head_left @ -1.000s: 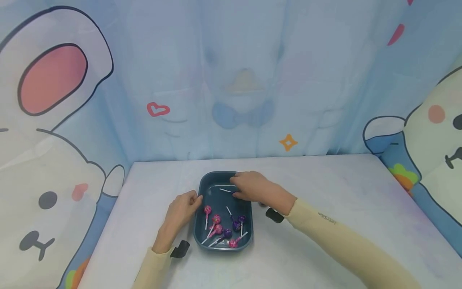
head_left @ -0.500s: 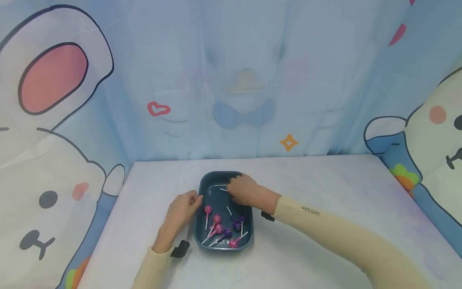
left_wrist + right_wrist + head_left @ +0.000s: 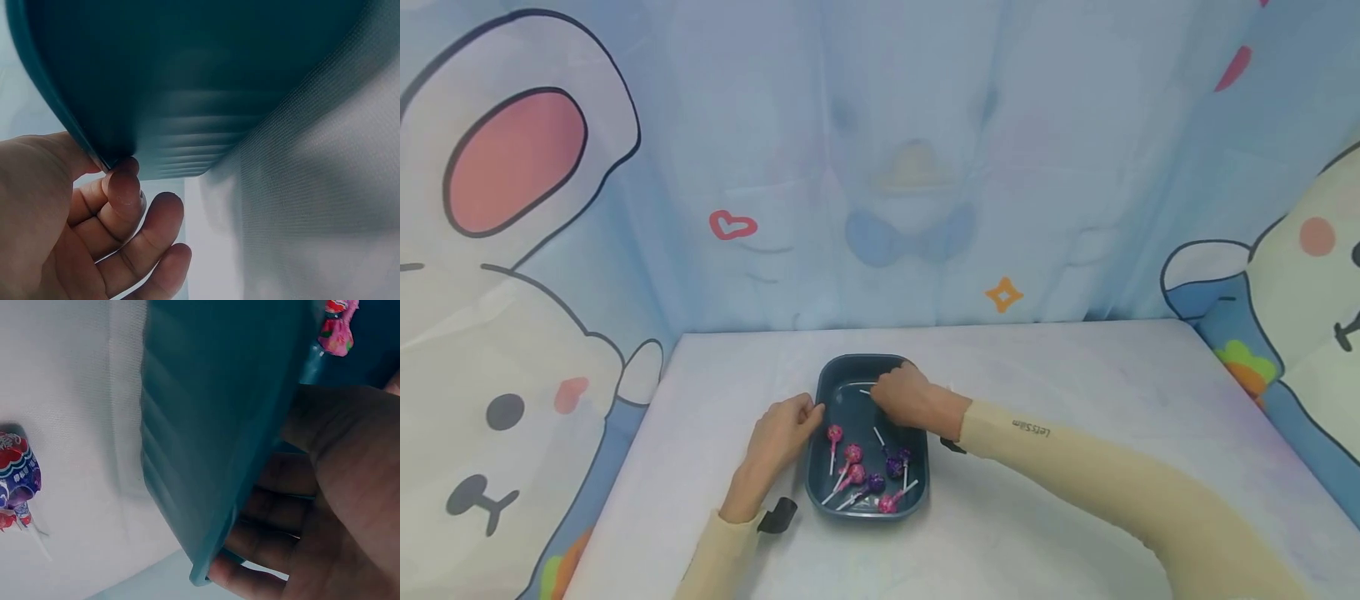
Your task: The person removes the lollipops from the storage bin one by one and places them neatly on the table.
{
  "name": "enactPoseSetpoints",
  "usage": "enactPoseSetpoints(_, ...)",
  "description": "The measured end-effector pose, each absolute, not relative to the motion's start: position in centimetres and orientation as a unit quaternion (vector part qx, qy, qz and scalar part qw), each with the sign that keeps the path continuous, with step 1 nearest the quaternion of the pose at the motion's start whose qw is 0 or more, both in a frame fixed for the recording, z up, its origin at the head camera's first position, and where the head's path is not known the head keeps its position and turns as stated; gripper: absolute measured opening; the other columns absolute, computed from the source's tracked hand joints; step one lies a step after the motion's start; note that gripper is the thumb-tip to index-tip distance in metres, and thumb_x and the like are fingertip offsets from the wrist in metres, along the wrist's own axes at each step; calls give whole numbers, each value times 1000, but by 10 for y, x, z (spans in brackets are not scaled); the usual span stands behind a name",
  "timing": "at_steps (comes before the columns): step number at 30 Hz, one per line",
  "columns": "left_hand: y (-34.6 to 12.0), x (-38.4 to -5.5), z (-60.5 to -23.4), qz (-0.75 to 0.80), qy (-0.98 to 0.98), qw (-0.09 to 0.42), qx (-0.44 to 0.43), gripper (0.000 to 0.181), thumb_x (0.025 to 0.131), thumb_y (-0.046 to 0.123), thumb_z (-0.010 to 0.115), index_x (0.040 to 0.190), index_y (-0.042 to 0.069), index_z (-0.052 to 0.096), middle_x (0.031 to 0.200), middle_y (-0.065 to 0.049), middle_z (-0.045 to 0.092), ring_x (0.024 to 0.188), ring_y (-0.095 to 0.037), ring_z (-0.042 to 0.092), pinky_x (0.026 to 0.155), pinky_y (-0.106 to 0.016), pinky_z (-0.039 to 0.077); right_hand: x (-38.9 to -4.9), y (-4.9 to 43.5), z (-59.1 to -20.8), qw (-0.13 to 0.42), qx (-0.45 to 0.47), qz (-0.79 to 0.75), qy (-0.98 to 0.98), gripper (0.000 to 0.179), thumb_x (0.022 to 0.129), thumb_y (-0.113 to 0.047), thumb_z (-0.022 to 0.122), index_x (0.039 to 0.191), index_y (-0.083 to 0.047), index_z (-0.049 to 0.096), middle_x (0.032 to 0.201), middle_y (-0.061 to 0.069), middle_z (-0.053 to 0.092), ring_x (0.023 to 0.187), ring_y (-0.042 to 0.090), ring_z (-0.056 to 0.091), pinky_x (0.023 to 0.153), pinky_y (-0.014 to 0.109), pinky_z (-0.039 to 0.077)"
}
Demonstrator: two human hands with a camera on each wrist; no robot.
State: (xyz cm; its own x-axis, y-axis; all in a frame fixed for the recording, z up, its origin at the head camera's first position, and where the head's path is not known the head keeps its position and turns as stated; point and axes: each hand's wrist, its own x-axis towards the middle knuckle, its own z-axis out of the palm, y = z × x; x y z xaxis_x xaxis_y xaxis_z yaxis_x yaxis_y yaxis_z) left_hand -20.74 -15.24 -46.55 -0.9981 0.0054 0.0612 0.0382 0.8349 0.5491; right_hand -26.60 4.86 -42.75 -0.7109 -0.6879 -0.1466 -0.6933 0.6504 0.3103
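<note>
A dark teal plastic tray (image 3: 842,367) stands on the table with several lollipops in it. Pink-wrapped ones, such as this pink lollipop (image 3: 853,454), and purple-wrapped ones, such as this purple lollipop (image 3: 876,482), lie in its near half. My left hand (image 3: 780,433) pinches the tray's left rim between thumb and forefinger, as the left wrist view shows. My right hand (image 3: 908,398) reaches over the right rim, fingers curled down inside the tray's far half. A white lollipop stick (image 3: 865,392) pokes out beside those fingers; I cannot tell whether they grip it, since its head is hidden.
In the right wrist view, wrapped purple-and-red lollipops (image 3: 19,472) lie on the white table (image 3: 1037,367) beside the tray's outer wall. A blue cartoon-printed curtain (image 3: 1060,167) hangs behind the table.
My right hand has moved left and deeper into the tray, covering the lollipop head beside the white stick. My left hand has stayed at the rim, and the other lollipops have not moved.
</note>
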Motion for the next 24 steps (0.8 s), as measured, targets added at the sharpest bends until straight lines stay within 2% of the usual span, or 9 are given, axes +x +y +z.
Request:
enactPoseSetpoints(5,-153,-208,-467,-284,-958,29,-12,27,90,36,54,71,17,50,55,4,45,52,-11,43,48,-25,33,-266,48,-431,8,-381,198,903,9,82,-20,65,88,-15,69,78,0,68,67,18,62,70,35,49)
enactPoseSetpoints(11,-154,-208,-467,-283,-958,33,-13,27,90,36,54,71,17,51,55,4,45,51,-10,43,48,-26,33,-264,46,-434,-3,-378,217,900,9,83,-20,63,87,-17,70,77,-1,68,67,17,62,71,35,49)
enactPoseSetpoints(18,-154,-208,-468,-281,-959,40,-16,28,90,37,53,70,17,51,55,5,45,51,-10,42,47,-26,32,-263,47,-435,-30,-386,227,894,8,82,-21,64,82,-17,71,72,0,68,60,15,59,65,33,48)
enactPoseSetpoints(24,-154,-208,-466,-285,-957,44,-19,28,90,36,53,69,17,51,55,5,45,51,-10,42,47,-26,32,-263,46,-434,-27,-382,233,894,8,82,-20,64,83,-17,71,73,0,68,60,15,58,64,32,48)
